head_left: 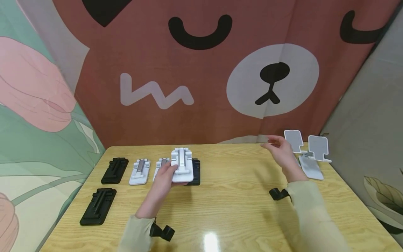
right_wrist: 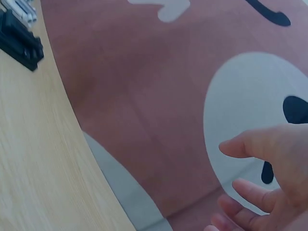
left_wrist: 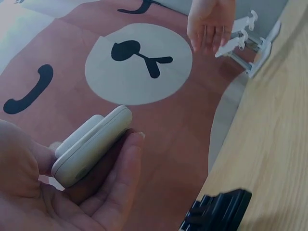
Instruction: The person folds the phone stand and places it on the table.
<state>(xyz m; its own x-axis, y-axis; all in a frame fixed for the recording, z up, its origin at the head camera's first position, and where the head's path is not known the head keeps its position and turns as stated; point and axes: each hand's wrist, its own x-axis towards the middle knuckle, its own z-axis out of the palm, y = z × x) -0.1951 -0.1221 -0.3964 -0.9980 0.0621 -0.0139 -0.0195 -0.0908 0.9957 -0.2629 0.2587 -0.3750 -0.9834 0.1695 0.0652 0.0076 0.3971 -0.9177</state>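
My left hand (head_left: 161, 178) holds a white folded phone stand (head_left: 182, 168) above the table, thumb on one side and fingers beneath. The left wrist view shows this stand's edge (left_wrist: 94, 151) between thumb and fingers. Partly behind it are a black folded stand (head_left: 196, 172) and a white folded stand (head_left: 160, 163). My right hand (head_left: 282, 157) is raised at the right, holding nothing; its thumb and fingers are spread apart in the right wrist view. Close beside it, two white unfolded phone stands (head_left: 318, 147) stand with grey plates raised, one partly hidden by that hand.
Further left on the wooden table (head_left: 226, 196) lie another white folded stand (head_left: 140, 172) and two black folded stands, one farther back (head_left: 115, 170) and one nearer (head_left: 98, 206). A brown cloth with a bear face (head_left: 201, 70) hangs behind the table's back edge.
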